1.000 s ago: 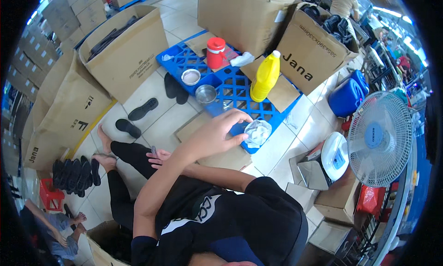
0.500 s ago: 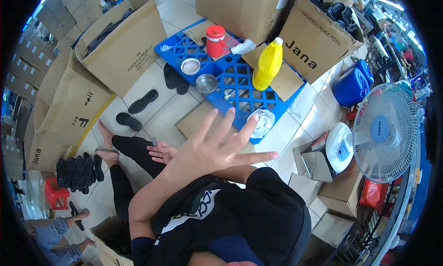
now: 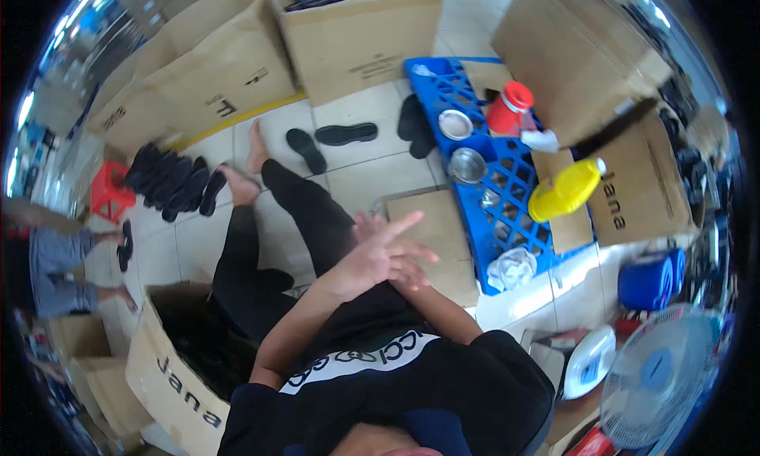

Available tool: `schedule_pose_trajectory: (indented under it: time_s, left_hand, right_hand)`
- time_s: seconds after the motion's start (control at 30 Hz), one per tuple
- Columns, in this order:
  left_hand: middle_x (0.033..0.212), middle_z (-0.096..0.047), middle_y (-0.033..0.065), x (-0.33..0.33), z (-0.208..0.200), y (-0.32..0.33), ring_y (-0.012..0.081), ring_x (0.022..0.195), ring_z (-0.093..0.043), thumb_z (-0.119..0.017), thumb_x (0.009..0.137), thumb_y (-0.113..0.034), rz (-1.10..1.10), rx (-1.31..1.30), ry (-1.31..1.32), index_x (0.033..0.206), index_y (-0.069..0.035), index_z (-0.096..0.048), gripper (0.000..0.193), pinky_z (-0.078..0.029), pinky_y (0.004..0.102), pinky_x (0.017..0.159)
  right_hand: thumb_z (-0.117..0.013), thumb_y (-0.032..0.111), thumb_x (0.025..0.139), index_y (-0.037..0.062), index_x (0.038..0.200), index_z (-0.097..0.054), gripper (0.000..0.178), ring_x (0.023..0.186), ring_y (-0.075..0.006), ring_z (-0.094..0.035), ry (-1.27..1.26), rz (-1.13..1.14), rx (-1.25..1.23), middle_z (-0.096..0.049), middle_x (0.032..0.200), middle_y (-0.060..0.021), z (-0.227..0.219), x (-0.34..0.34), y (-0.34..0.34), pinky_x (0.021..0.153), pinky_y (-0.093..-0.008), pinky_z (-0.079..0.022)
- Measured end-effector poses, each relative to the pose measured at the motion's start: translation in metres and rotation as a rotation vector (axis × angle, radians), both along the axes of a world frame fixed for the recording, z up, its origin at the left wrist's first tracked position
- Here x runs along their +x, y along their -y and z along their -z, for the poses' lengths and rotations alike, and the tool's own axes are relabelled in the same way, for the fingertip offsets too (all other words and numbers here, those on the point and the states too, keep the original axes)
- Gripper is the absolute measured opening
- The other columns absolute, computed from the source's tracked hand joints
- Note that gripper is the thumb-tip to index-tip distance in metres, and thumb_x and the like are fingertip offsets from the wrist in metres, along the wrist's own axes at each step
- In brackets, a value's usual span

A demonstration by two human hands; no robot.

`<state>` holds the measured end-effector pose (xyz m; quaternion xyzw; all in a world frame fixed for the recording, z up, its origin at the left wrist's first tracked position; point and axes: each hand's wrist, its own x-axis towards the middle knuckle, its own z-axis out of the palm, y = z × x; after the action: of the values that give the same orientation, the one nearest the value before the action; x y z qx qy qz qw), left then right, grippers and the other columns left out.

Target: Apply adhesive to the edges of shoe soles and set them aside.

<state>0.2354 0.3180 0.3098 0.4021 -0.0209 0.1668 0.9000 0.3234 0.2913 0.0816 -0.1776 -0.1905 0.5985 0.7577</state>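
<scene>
My left hand (image 3: 370, 264) is raised in front of my lap, its fingers spread and nothing in them. Behind it is my right hand (image 3: 410, 277), mostly covered by the left, with its fingers partly hidden and blurred. Whether it holds anything does not show. Both hands are above my black-clad legs, near a flat cardboard sheet (image 3: 431, 226) on the tiles. Past my feet lie two loose black shoe soles, one lengthwise (image 3: 345, 134) and one slanted (image 3: 306, 151). More dark soles (image 3: 416, 127) rest beside the pallet.
On a blue plastic pallet (image 3: 495, 151) stand a red jug (image 3: 509, 108), a yellow bottle (image 3: 566, 191), two bowls and crumpled white plastic (image 3: 513, 267). Black footwear (image 3: 170, 179) is lined up near a red stool (image 3: 111, 191). Cartons surround me; a fan (image 3: 657, 373) is at right, another person at left.
My view has swung left, so the pallet appears farther right. My left hand has lowered toward my lap. My right hand, earlier showing a small grey thing at its fingers, is now mostly behind the left.
</scene>
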Motion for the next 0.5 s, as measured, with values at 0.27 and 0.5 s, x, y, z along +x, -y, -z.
schedule_pose_trajectory:
  time_s: [0.27,0.5]
  left_hand:
    - [0.101,-0.064,0.0168,-0.101,0.149,-0.047,0.0204,0.056,-0.058,-0.027,0.095,-0.063,-0.193,-0.612,-0.259,0.153,-0.027,-0.009,0.070,-0.048,0.0289,0.056]
    - [0.064,-0.052,0.0067,-0.115,0.156,-0.071,0.0083,0.040,-0.033,-0.016,0.089,-0.075,-0.023,-0.087,-0.904,0.151,-0.032,-0.019,0.076,-0.029,0.0202,0.041]
  right_hand:
    - [-0.053,0.031,0.097,0.0146,0.117,-0.054,0.026,0.121,-0.0226,-0.050,-0.290,0.181,-0.520,-0.053,0.129,-0.0086,0.035,0.054,-0.013,0.104,-0.0377,-0.041]
    - [-0.053,0.027,0.096,0.0163,0.110,-0.057,0.019,0.119,-0.0206,-0.053,-0.301,-0.002,-0.433,-0.052,0.134,-0.0077,-0.027,0.033,-0.025,0.104,-0.0374,-0.042]
